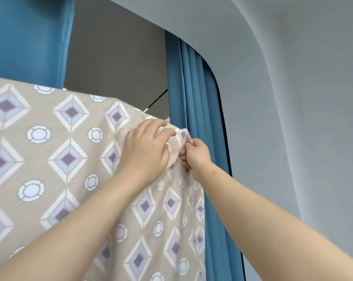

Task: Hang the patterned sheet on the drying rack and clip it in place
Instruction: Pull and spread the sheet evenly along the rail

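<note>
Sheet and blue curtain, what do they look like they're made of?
Sheet: thin woven cloth, probably cotton, matte; it drapes and bunches softly at the corner. Curtain: heavier matte fabric, hanging in straight pleats; fibre unclear.

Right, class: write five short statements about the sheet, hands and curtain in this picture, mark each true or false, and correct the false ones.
1. The patterned sheet is draped over a high edge. True.
2. The left hand hangs idle, away from the sheet. False: it grips the sheet's top corner.
3. The right hand pinches the sheet's side edge. True.
4. The curtain behind is red. False: it is blue.
5. Both hands work at the same corner. True.
</note>
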Demonstrator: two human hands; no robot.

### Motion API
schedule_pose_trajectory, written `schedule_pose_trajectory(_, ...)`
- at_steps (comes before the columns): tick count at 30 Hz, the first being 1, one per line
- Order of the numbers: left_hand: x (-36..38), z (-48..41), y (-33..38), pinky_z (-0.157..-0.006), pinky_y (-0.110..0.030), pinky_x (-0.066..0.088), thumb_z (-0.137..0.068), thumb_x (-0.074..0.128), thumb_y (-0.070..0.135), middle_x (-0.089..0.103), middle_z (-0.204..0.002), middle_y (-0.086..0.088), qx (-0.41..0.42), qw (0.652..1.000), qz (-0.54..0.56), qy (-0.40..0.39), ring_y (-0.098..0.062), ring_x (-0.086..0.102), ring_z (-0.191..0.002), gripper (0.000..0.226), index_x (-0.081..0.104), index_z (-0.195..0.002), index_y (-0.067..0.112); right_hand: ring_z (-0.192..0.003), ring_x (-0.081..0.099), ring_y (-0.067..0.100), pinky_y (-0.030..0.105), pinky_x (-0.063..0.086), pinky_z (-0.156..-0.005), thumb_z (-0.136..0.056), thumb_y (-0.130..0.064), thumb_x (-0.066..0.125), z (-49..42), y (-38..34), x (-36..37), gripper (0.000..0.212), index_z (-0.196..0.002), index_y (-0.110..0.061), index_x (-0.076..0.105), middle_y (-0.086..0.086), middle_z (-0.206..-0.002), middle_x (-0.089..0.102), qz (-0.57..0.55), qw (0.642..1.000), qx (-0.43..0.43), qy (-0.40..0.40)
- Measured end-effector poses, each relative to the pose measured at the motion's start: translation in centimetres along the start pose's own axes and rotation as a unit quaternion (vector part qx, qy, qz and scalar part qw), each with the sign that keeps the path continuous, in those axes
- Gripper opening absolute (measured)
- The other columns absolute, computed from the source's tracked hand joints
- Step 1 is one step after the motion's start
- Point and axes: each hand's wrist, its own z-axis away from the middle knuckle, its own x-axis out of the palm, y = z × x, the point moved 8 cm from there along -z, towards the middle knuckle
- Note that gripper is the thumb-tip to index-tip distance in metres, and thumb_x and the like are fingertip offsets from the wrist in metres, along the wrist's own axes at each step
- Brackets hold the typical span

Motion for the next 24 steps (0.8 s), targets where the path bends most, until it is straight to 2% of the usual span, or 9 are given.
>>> schedule_pose_trajectory(4, -0.3, -1.1, 0.0, -0.081, -0.040, 0.047, -0.070, 0.039, 0.020, 0.067, -0.104, -0.003, 0.007, 1.000, -0.026, -0.010, -0.030, 0.061, -0.106, 0.037, 0.069, -0.091, 0.019, -0.063, 0.046, 0.014, 0.026, 0.036, -0.053, -0.095, -0.013, 0.036, -0.8, -1.7, -2.3, 0.026, -0.071, -0.022, 0.045, -0.003, -0.072, 0.052, -0.032, 0.993, -0.034, 0.111)
schedule_pose_trajectory(8, 0.0, -1.1, -0.9, -0.094, -0.042, 0.038, -0.072, 0.039, 0.021, 0.066, -0.109, -0.004, -0.002, 0.996, -0.083, -0.029, -0.032, 0.056, -0.118, 0.036, 0.069, -0.093, 0.020, -0.070, 0.048, 0.018, 0.027, 0.040, -0.057, -0.095, -0.017, 0.037, -1.1, -0.3, -1.8, 0.024, -0.073, -0.022, 0.046, -0.002, -0.077, 0.053, -0.032, 0.995, 0.013, 0.094)
schedule_pose_trajectory(10, -0.1, -1.1, -1.3, -0.104, -0.050, 0.031, -0.076, 0.047, 0.019, 0.060, -0.123, -0.006, -0.019, 0.992, -0.111, -0.053, -0.031, 0.044, -0.130, 0.034, 0.066, -0.105, 0.021, -0.073, 0.048, 0.020, 0.029, 0.041, -0.061, -0.092, -0.016, 0.038, -1.3, 0.2, -1.6, 0.022, -0.074, -0.023, 0.047, -0.002, -0.078, 0.054, -0.022, 0.995, 0.029, 0.090)
schedule_pose_trajectory(13, -0.5, -1.0, -2.6, -0.114, -0.049, 0.003, -0.087, 0.048, 0.025, 0.034, -0.148, -0.002, -0.054, 0.985, -0.135, -0.090, -0.022, 0.010, -0.146, 0.042, 0.050, -0.129, 0.027, -0.066, 0.043, 0.019, 0.027, 0.037, -0.056, -0.091, -0.013, 0.036, -1.4, 0.2, -1.2, 0.024, -0.072, -0.022, 0.046, -0.001, -0.073, 0.050, -0.024, 0.995, 0.043, 0.089)
schedule_pose_trajectory(16, -1.5, -2.1, -3.9, -0.113, -0.050, -0.007, -0.090, 0.043, 0.032, 0.026, -0.151, -0.001, -0.064, 0.979, -0.179, -0.074, -0.021, 0.001, -0.146, 0.045, 0.042, -0.135, 0.030, -0.062, 0.040, 0.018, 0.028, 0.036, -0.056, -0.094, -0.017, 0.035, -1.3, 0.4, -0.2, 0.025, -0.071, -0.022, 0.045, -0.002, -0.070, 0.048, -0.034, 0.995, 0.060, 0.070)
schedule_pose_trajectory(18, -1.6, -3.3, -5.3, -0.113, -0.052, -0.006, -0.092, 0.039, 0.039, 0.029, -0.149, -0.001, -0.092, 0.972, -0.195, -0.094, -0.022, 0.004, -0.145, 0.044, 0.040, -0.135, 0.030, -0.063, 0.041, 0.018, 0.028, 0.036, -0.056, -0.096, -0.020, 0.034, -1.2, 0.6, 0.4, 0.024, -0.074, -0.019, 0.044, -0.002, -0.072, 0.049, -0.044, 0.995, 0.062, 0.059)
schedule_pose_trajectory(21, -0.9, -4.2, -6.4, -0.112, -0.056, -0.001, -0.094, 0.029, 0.049, 0.049, -0.133, -0.002, -0.099, 0.955, -0.235, -0.153, -0.024, 0.027, -0.136, 0.042, 0.051, -0.125, 0.029, -0.064, 0.045, 0.016, 0.028, 0.039, -0.056, -0.099, -0.023, 0.038, -1.2, 0.7, 1.4, 0.027, -0.073, -0.017, 0.044, -0.002, -0.073, 0.051, -0.067, 0.995, 0.054, 0.054)
schedule_pose_trajectory(24, -0.8, -4.9, -6.3, -0.110, -0.052, 0.012, -0.094, 0.026, 0.051, 0.054, -0.120, -0.003, -0.089, 0.945, -0.263, -0.174, -0.025, 0.037, -0.123, 0.046, 0.058, -0.116, 0.027, -0.070, 0.050, 0.018, 0.034, 0.045, -0.069, -0.098, -0.022, 0.041, -1.4, 0.6, 2.0, 0.028, -0.071, -0.017, 0.046, 0.000, -0.075, 0.055, -0.073, 0.994, 0.042, 0.064)
